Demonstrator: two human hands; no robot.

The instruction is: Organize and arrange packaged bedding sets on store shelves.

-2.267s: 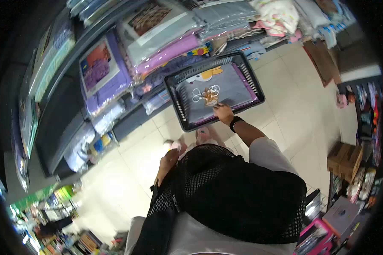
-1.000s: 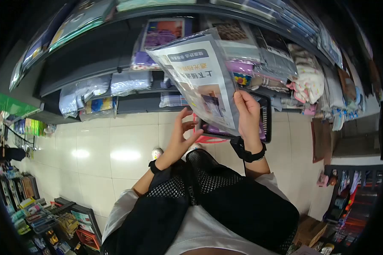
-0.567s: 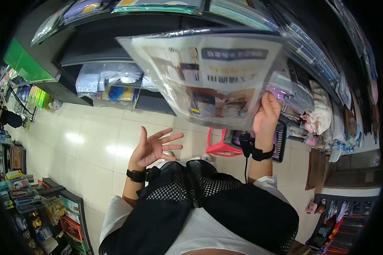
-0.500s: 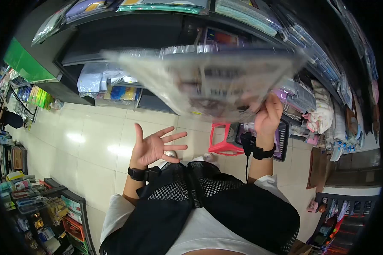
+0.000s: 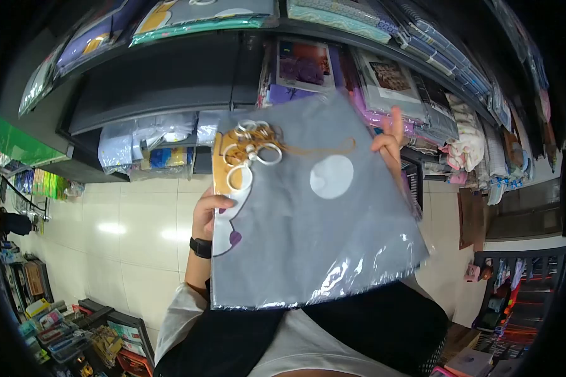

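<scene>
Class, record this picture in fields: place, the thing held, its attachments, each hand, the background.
place: shop aisle, tiled floor
packet: grey cloth in clear plastic, held up before the camera
attached: white rings and tan cord, top left
left hand: grips packet's left edge; black wristband
right hand: holds packet's upper right edge
behind: shelves of bagged textiles

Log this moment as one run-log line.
left grip: hand on pack left edge | right grip: hand on top right corner | pack: gray, plastic-wrapped, held up | rings: on pack, top left
</scene>
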